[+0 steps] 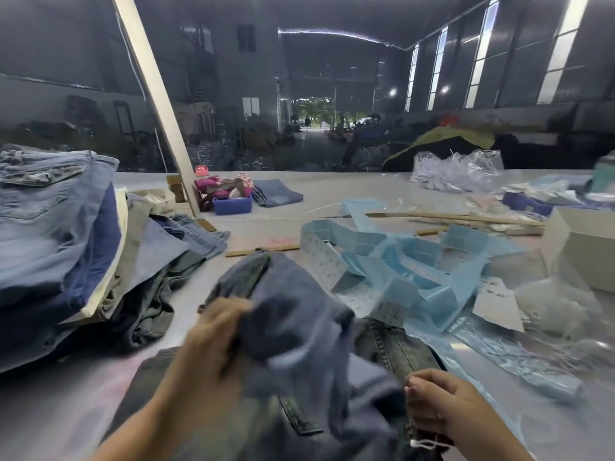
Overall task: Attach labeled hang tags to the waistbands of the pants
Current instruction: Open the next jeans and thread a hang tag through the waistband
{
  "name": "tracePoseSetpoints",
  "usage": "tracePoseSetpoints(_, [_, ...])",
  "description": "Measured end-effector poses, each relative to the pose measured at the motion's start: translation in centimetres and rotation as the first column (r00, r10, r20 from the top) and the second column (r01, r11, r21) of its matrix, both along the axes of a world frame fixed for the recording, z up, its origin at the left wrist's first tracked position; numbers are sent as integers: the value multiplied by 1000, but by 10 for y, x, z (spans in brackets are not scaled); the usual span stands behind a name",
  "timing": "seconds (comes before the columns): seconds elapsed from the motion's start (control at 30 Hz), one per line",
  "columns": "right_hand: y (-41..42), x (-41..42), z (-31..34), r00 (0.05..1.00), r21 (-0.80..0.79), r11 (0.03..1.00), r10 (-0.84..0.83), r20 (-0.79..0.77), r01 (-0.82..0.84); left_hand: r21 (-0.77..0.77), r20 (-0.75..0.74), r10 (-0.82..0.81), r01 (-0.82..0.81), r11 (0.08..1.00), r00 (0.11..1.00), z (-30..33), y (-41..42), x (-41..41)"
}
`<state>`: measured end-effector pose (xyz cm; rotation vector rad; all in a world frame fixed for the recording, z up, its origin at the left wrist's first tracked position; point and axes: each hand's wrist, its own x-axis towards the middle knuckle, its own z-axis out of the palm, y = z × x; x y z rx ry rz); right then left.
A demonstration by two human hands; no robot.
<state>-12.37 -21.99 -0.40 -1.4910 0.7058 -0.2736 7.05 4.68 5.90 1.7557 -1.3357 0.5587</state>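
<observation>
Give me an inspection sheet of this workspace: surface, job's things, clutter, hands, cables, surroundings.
Surface: pale grey table, much of it covered.
Job's things: dark blue pants bunched in front; stack of folded jeans at left; printed white tags beside blue paper strips.
Clutter: clear plastic bags, small blue bin, white box, wooden sticks.
Hands: left hand grips the pants fabric, blurred; right hand is curled at the pants, pinching a white string.
Cables: nothing seen.
Surroundings: dim warehouse hall, tall windows at right, a leaning white beam.
</observation>
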Motion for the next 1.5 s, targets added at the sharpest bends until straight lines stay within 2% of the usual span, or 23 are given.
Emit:
tracePoseSetpoints(0.1, [-1,-5,-5,1000,2,1000,19,-19,-19,388,212,-113,22,922,971,-42,-7,-11])
tracePoseSetpoints(0.17, [-1,-8,-6,998,-26,999,40,-48,-42,496,240,-95,-38,868,966,-61,-11,-18])
tracePoseSetpoints(0.27, [2,-12,-11,990,-137,985,88,-114,-103,423,270,-45,-77,903,962,-44,-24,-22])
tracePoseSetpoints(0.43, [5,-15,-14,975,-231,956,141,-169,-179,85,398,66,-109,990,915,14,-29,-10])
tracePoseSetpoints(0.53, [6,-14,-15,972,-250,949,146,-185,-191,250,457,-3,-125,960,889,0,-13,-3])
tracePoseSetpoints(0.6, [8,-13,-15,968,-267,942,150,-201,-202,496,511,-39,-257,830,859,-12,0,8])
tracePoseSetpoints(0.63, [8,-13,-15,967,-277,940,145,-207,-201,621,518,-17,-363,694,855,-12,5,14])
tracePoseSetpoints(0.7, [8,-12,-17,966,-295,934,141,-217,-203,730,488,171,-508,458,856,-7,10,19])
tracePoseSetpoints(0.73, [9,-12,-18,965,-297,933,142,-220,-205,730,438,248,-503,462,864,-4,7,18])
tracePoseSetpoints(0.8, [12,-9,-21,964,-291,935,141,-227,-205,647,218,302,-370,667,928,-6,-6,-1])
tracePoseSetpoints(0.87, [17,-8,-22,960,-294,932,142,-240,-211,593,51,332,-296,749,942,-15,-30,-29])
tracePoseSetpoints(0.9, [18,-7,-21,958,-299,929,147,-246,-220,653,15,361,-283,703,933,-21,-42,-40])
tracePoseSetpoints(0.93, [19,-6,-20,956,-304,925,151,-250,-226,769,52,381,-280,575,923,-30,-54,-47])
tracePoseSetpoints(0.97, [19,-6,-18,956,-310,922,154,-252,-230,869,132,385,-294,398,913,-39,-64,-52])
tracePoseSetpoints(1.0, [19,-7,-17,955,-307,924,154,-252,-230,907,208,392,-327,266,896,-44,-72,-55])
tracePoseSetpoints(1.03, [19,-9,-15,955,-301,925,156,-254,-231,902,245,394,-357,243,886,-45,-76,-55])
tracePoseSetpoints(1.13, [16,-13,-7,952,-271,934,164,-259,-235,786,255,407,-433,440,877,-35,-76,-43])
tracePoseSetpoints(1.2, [16,-16,-1,947,-255,935,179,-266,-248,687,163,477,-446,574,864,-18,-67,-31])
tracePoseSetpoints(1.27, [13,-17,0,958,-244,944,166,-234,-224,494,46,501,-455,740,864,6,-49,-19])
tracePoseSetpoints(1.33, [15,-14,1,974,-192,965,145,-174,-178,307,-104,397,-350,885,912,29,-25,-13])
tracePoseSetpoints(1.4, [19,0,-1,992,9,995,104,-69,-103,137,-210,272,-247,959,939,44,-8,-17])
tracePoseSetpoints(1.43, [24,9,0,997,190,980,73,-32,-65,91,-218,234,-219,971,947,45,-3,-17])
tracePoseSetpoints(1.5, [34,20,2,994,470,882,-31,109,-24,143,-170,228,-205,968,959,39,2,-21])
